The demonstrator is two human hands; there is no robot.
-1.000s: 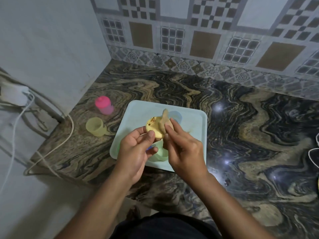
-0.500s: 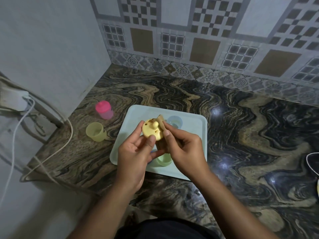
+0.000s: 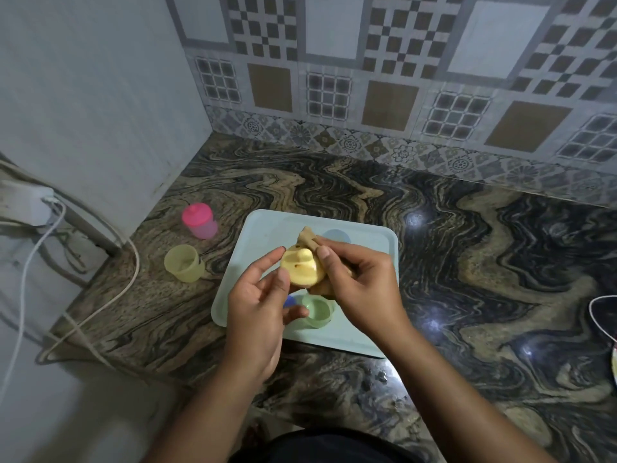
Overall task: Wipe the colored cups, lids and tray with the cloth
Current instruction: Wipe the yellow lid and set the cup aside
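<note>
Two hands meet over one pale tray (image 3: 374, 242) that lies on the marbled tabletop (image 3: 484, 262). The left hand (image 3: 257, 309) holds one yellow lid (image 3: 302, 269) between thumb and fingertips, spout side up. The right hand (image 3: 360, 289) is closed around one tan cloth (image 3: 307, 237), pressing it against the lid's right edge; a twist of cloth sticks up behind the lid.

Cups count four. Two stand on the tray: a green cup (image 3: 319, 310), open and upright near the tray's front, partly hidden under both hands, and a blue cup (image 3: 335, 236) at the tray's back, mostly hidden behind the right hand's fingers. Two stand off the tray on the tabletop to its left: a yellow cup (image 3: 183, 264), open and upright, and a pink cup (image 3: 199, 220) behind it, with its pink lid on. A small blue piece (image 3: 289, 301) shows on the tray between the left hand's fingers, just beside the green cup; what it is cannot be told.

Cables (image 3: 110, 295) loop over the tabletop's left edge, well apart from the tray, and run up to a white charger (image 3: 28, 203) on the left wall. A patterned tiled wall (image 3: 367, 78) stands behind the tabletop. At the right edge of the view a thin white wire (image 3: 597, 312) curls on the tabletop.
</note>
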